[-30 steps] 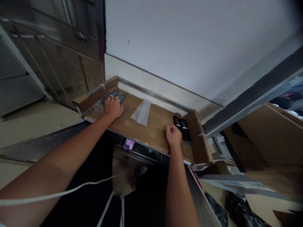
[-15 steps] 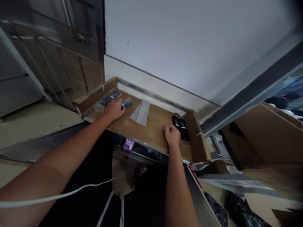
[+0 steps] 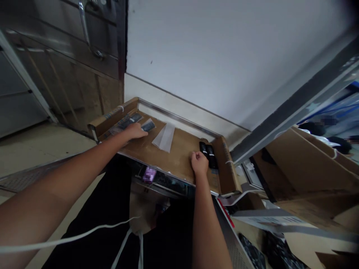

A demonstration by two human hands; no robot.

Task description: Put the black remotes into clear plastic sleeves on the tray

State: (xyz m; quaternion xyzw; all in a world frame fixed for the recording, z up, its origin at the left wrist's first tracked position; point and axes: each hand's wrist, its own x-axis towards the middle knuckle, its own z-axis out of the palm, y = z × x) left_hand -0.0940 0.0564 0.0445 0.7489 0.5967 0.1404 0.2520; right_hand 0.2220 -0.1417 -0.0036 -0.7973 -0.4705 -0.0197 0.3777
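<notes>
At the left of a cardboard-lined tray [image 3: 179,160], my left hand [image 3: 135,131] lies at the lower end of a dark item in a clear plastic bag [image 3: 148,125]. Its fingers are drawn together on the bag's end, and the fingertips are partly hidden. A second bagged dark item [image 3: 134,118] lies just behind that hand. My right hand [image 3: 200,163] rests on the cardboard with curled fingers and nothing visible in them. Beside it are two black oblong items [image 3: 212,156] with small white labels. Between the hands lie overlapping whitish translucent sleeves [image 3: 165,138].
Raised cardboard walls [image 3: 226,164] edge the tray, with a white panel [image 3: 185,48] behind it. A large cardboard box [image 3: 314,164] stands on the right. At left is a metal door with a handle [image 3: 89,33]. A white cord [image 3: 84,229] crosses below my arms.
The view has shifted slightly. My left hand's fingers, spread over the bagged items before, are now drawn together near the bag's end. My right hand stays curled beside the black items.
</notes>
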